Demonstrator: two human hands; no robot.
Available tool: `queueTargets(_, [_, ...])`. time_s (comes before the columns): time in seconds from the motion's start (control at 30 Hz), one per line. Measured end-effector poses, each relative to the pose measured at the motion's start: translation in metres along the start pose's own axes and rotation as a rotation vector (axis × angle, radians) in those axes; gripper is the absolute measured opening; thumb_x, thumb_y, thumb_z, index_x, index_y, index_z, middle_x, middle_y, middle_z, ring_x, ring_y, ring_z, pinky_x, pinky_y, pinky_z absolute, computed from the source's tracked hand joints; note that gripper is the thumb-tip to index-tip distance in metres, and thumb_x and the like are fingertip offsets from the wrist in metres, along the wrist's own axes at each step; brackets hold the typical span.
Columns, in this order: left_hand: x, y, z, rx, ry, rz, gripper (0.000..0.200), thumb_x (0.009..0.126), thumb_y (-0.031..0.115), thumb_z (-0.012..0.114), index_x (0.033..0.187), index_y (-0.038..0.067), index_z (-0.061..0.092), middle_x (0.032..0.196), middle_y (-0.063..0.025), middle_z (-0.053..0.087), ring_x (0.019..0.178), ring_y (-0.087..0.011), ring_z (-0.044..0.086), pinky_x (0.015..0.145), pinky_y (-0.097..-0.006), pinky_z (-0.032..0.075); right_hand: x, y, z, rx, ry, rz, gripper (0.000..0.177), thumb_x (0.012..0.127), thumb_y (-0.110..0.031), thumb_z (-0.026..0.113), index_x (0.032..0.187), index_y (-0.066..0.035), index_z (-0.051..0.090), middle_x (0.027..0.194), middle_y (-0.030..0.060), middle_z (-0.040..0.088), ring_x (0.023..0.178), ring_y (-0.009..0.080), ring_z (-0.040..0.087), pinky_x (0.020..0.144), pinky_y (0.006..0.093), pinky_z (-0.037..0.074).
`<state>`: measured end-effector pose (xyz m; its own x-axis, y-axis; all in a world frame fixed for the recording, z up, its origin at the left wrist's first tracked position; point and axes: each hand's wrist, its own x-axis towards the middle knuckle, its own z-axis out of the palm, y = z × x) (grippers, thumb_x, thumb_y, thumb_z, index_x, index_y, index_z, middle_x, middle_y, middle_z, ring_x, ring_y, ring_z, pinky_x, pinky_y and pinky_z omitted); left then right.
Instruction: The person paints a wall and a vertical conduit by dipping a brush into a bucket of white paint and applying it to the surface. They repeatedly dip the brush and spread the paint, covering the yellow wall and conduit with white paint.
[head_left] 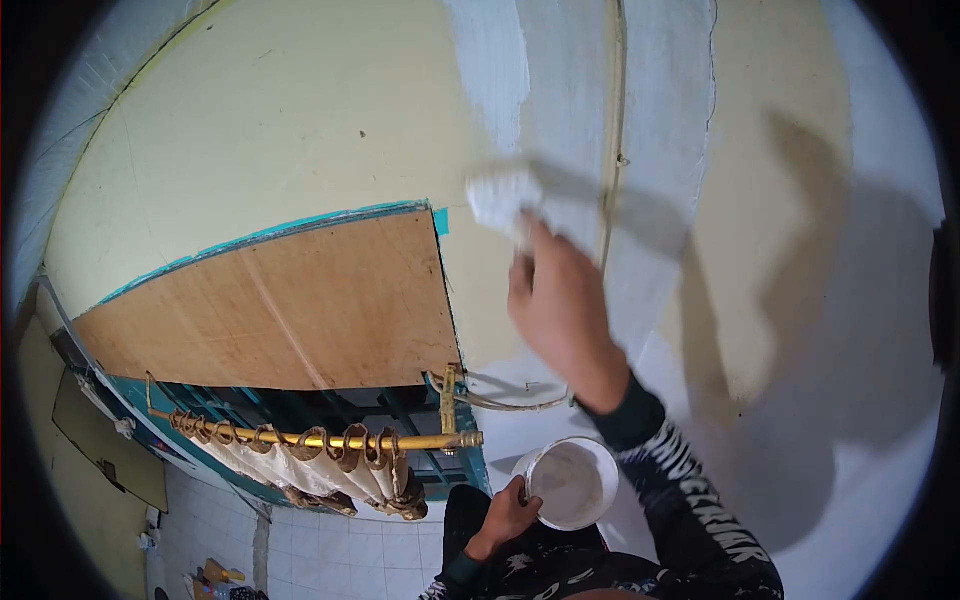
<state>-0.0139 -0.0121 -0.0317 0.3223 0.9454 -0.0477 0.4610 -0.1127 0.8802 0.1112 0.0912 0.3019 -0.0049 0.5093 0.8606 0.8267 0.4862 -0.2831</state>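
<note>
My right hand [568, 305] is raised against the wall, its fingers closed round the handle of a wide paintbrush [503, 197]. The brush head is white and smeared by motion, over the line between cream wall and white coat. Low down, my left hand [508, 522] grips the rim of a white bucket [611, 478], thumb at the edge. Whitish paint [566, 486] shows inside it. The cream wall [300, 130] carries a fresh white stroke [495, 65] above the brush.
A plywood panel [290, 300] covers the upper part of a teal-framed window. Below it runs a gold curtain rod [340, 440] with a bunched curtain [350, 475]. A thin conduit [612, 150] runs down the wall, and loose cables [510, 404] hang by the rod's end. Tiled floor [350, 555] lies far below.
</note>
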Motion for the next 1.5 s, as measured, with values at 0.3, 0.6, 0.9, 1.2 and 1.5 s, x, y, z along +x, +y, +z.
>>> queueTargets(0.3, [0.001, 0.004, 0.002, -0.033, 0.042, -0.003, 0.033, 0.085, 0.025, 0.069, 0.089, -0.002, 0.052, 0.067, -0.016, 0.053, 0.059, -0.0267, 0.055, 0.058, -0.0414, 0.046, 0.189, 0.015, -0.029, -0.19, 0.325, -0.224, 0.023, 0.087, -0.006, 0.06, 0.107, 0.005, 0.063, 0.093, 0.0315, 0.068, 0.086, 0.0485, 0.068, 0.076, 0.0534, 0.055])
queueTargets(0.6, [0.002, 0.008, -0.003, -0.033, 0.003, -0.018, 0.033, 0.086, 0.025, 0.069, 0.09, -0.002, 0.052, 0.068, -0.0164, 0.054, 0.061, -0.0263, 0.056, 0.059, -0.0421, 0.046, -0.056, 0.046, 0.049, -0.17, -0.154, 0.132, 0.057, 0.09, -0.01, 0.061, 0.145, 0.001, 0.046, 0.088, 0.0227, 0.06, 0.066, 0.0418, 0.066, 0.055, 0.0505, 0.053])
queueTargets(0.9, [0.0, 0.007, 0.002, 0.028, 0.034, 0.05, 0.031, 0.087, 0.022, 0.068, 0.092, -0.003, 0.052, 0.067, -0.0178, 0.057, 0.059, -0.0288, 0.061, 0.058, -0.0412, 0.048, -0.128, 0.058, 0.044, -0.015, -0.373, 0.307, 0.027, 0.086, -0.008, 0.06, 0.11, 0.004, 0.064, 0.081, 0.0268, 0.067, 0.076, 0.0453, 0.068, 0.073, 0.0533, 0.055])
queueTargets(1.2, [-0.003, 0.017, 0.0, 0.033, 0.018, 0.064, 0.03, 0.086, 0.022, 0.068, 0.093, -0.003, 0.053, 0.069, -0.0169, 0.059, 0.063, -0.0282, 0.062, 0.062, -0.0416, 0.049, 0.048, 0.038, -0.02, -0.074, -0.439, 0.249, 0.018, 0.08, -0.003, 0.06, 0.091, 0.009, 0.068, 0.089, 0.0357, 0.067, 0.092, 0.0502, 0.068, 0.082, 0.0505, 0.056])
queueTargets(1.5, [-0.001, 0.011, 0.002, 0.009, 0.01, 0.033, 0.031, 0.086, 0.022, 0.069, 0.093, -0.003, 0.053, 0.069, -0.0173, 0.057, 0.06, -0.0279, 0.059, 0.06, -0.0419, 0.048, 0.121, 0.01, -0.058, -0.209, 0.017, -0.07, 0.027, 0.085, -0.01, 0.064, 0.105, 0.006, 0.07, 0.084, 0.029, 0.069, 0.081, 0.0443, 0.069, 0.075, 0.0464, 0.055])
